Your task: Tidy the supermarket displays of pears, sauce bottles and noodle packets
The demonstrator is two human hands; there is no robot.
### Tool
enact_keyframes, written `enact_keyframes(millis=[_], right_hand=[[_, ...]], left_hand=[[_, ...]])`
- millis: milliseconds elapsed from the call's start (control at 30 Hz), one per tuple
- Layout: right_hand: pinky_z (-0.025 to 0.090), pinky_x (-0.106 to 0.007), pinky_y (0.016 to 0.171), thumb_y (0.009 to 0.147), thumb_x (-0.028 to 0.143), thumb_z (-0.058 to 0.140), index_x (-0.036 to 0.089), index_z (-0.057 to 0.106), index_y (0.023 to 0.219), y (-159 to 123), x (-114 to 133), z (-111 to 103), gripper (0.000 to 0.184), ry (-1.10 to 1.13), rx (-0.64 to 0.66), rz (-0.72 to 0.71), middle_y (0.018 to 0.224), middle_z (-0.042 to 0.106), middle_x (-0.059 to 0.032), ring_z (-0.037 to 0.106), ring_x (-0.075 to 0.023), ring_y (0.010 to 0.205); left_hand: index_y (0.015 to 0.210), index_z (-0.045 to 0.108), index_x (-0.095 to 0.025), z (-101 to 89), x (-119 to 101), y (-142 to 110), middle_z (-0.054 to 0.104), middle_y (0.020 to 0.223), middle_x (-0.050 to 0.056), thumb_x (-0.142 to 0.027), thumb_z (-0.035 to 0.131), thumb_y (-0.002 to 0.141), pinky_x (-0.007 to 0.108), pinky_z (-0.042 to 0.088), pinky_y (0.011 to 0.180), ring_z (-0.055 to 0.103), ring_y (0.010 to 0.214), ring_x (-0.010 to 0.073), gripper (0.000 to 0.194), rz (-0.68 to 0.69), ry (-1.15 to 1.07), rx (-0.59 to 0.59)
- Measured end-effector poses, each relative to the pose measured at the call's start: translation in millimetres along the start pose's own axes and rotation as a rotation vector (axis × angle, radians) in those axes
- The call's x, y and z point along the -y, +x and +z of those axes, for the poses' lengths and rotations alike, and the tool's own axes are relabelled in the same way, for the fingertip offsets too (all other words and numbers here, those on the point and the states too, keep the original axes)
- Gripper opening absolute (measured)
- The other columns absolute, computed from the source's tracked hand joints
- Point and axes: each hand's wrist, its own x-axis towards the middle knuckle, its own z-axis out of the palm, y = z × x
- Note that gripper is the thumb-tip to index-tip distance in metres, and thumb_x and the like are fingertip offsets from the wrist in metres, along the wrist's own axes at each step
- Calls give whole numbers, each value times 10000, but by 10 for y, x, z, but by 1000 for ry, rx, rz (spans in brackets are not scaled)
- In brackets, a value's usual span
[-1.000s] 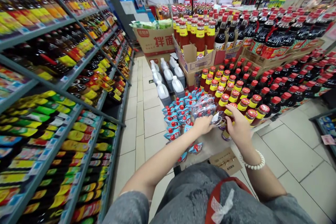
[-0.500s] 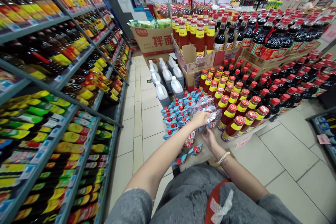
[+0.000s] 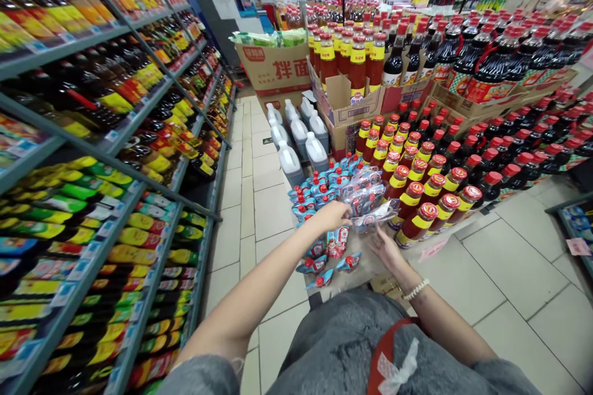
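Note:
A clear plastic bag of blue-and-red spouted pouches lies at the front of the display, its loose edge facing me. My left hand is closed at the left side of this edge, fingers pinching the film. Just below the right part of the edge is my right hand, its thumb and fingers apart; its fingertips are close to the film. Rows of blue pouches with red caps stand to the left of the bag. A red-and-white pouch and several blue pouches lie below my left hand.
Red sauce jars with yellow bands stand close to the right of the bag. Behind the pouches are white-topped jugs and a cardboard box. Dark bottles fill the far right. Tall shelves of bottles line the left aisle.
My hands have moved apart: the left towards the left, the right down and to the right. The bag's loose edge now shows between them, and the view has shifted slightly.

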Motion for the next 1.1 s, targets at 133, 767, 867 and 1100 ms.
enact_keyframes(millis=[133,767,867,1100], right_hand=[[630,-363,854,789,339,782,353,302,1538,-256,69,-159,889,-7,-28,91,1510,522,-66,703,-238,1107],[506,-436,1053,779,471,759,321,502,1401,-540,61,-217,689,-207,106,-12,1475,564,-99,637,-285,1253],[462,-460,1100,774,532,758,299,511,1400,-516,24,-244,712,-292,121,-13,1493,544,-123,612,-284,1285],[408,-479,1131,556,362,907,235,666,1240,-421,-246,-118,737,-837,464,-319,1320,682,-100,597,-300,1266]], left_hand=[[1045,714,-141,338,103,-76,752,1022,113,-153,646,907,315,556,831,719,965,228,154,-133,134,86],[1295,578,-134,775,57,198,656,1200,112,-314,613,980,418,596,879,675,1015,217,365,-374,272,26],[1308,570,-137,755,64,169,638,1244,121,-315,611,981,424,594,888,669,1039,223,375,-366,267,35],[1231,621,-141,893,-49,339,650,1231,106,-322,651,955,456,577,933,655,1088,236,331,-375,180,218]])
